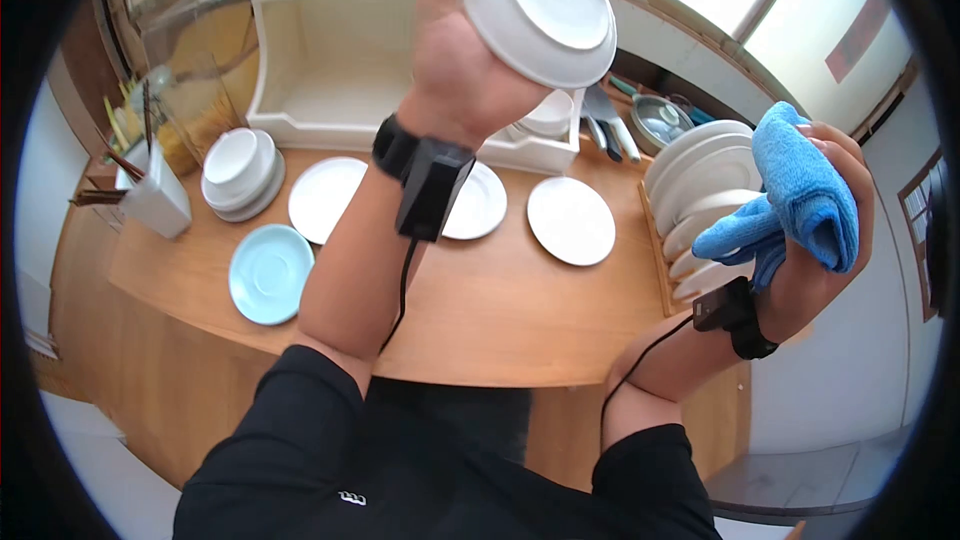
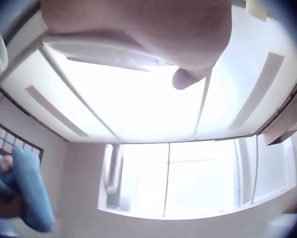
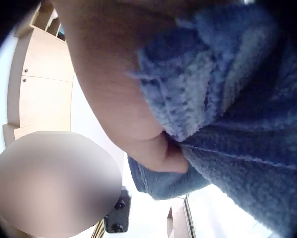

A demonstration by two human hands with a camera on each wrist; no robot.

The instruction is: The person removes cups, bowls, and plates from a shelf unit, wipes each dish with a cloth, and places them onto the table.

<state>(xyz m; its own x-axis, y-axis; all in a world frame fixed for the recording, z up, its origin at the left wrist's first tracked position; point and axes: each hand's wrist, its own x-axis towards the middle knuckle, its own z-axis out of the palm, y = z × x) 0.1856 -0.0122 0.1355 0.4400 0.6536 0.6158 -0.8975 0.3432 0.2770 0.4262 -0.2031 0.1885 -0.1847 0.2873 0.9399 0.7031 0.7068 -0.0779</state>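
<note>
My left hand [image 1: 462,75] grips a white plate [image 1: 556,2] by its edge, raised high over the table, its underside with the foot ring facing the head camera. The thumb lies by the rim; most of the fingers are hidden behind the plate. In the left wrist view the same plate [image 2: 104,53] appears edge-on beneath the hand. Off to the right, my right hand [image 1: 850,170] holds a bunched blue cloth [image 1: 805,180] above the plate rack. Thick folds of this cloth [image 3: 248,124] fill much of the right wrist view, and a fingertip presses into them.
On the wooden table [image 1: 500,320] lie a light blue saucer [image 1: 271,274], a white plate [image 1: 571,221] and more white plates. Stacked white dishes [image 1: 240,175] and a utensil holder [image 1: 158,195] stand left. A rack of plates [image 1: 700,180] stands right, a cream shelf unit [image 1: 330,90] behind.
</note>
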